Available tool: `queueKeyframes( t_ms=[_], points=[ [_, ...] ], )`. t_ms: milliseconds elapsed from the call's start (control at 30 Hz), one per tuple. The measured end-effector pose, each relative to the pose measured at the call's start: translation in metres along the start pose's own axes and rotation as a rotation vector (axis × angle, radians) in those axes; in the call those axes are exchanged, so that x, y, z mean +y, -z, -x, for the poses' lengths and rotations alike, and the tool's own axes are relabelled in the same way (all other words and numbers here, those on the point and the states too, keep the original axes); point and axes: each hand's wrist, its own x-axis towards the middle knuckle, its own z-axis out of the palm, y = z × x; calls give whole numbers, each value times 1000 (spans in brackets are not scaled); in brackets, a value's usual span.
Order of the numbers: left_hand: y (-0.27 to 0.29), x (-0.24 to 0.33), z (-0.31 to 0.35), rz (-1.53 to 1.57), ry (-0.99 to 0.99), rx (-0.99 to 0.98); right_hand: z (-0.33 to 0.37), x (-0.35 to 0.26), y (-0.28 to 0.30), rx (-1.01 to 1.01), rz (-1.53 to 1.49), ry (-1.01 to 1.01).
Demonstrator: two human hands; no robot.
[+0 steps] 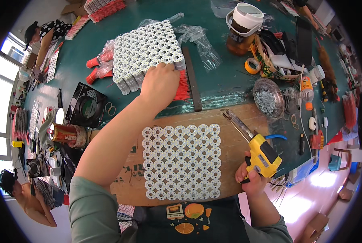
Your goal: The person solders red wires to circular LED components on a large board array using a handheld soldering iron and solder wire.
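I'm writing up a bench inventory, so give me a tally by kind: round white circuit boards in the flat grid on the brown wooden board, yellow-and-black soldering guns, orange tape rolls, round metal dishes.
Round white circuit boards in the flat grid: 49
Yellow-and-black soldering gun, in the right hand: 1
Orange tape roll: 1
Round metal dish: 1
Total: 52

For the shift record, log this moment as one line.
left hand: touching stacked white discs; right hand: gripping yellow gun-shaped tool; wooden board: grid of white discs
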Motion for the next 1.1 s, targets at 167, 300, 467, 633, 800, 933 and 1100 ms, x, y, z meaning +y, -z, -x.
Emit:
queueKeyframes(
  t_ms=[167, 300, 467, 633, 800, 933, 1100],
  points=[
    [-3, -4, -10, 5, -8, -3, 0, -1, -1, 7, -17, 3],
    [2, -4, -15, 82, 85, -98, -1, 0, -1, -13, -64, -13],
    [1, -3, -17, 33, 94, -141, 0, -2, 0, -21, -69, -16],
    [7, -6, -16, 169, 182, -185, -1, 1, -1, 14, -38, 7],
    [14, -12, -10, 291, 162, -138, -3, 1, -1, 10, -31, 24],
    [15, -10, -9, 309, 123, -139, -1, 0, -2, 19, -11, 31],
    [21, -9, -7, 340, 89, -70, -2, -1, -4, 21, -10, 24]
  ],
)
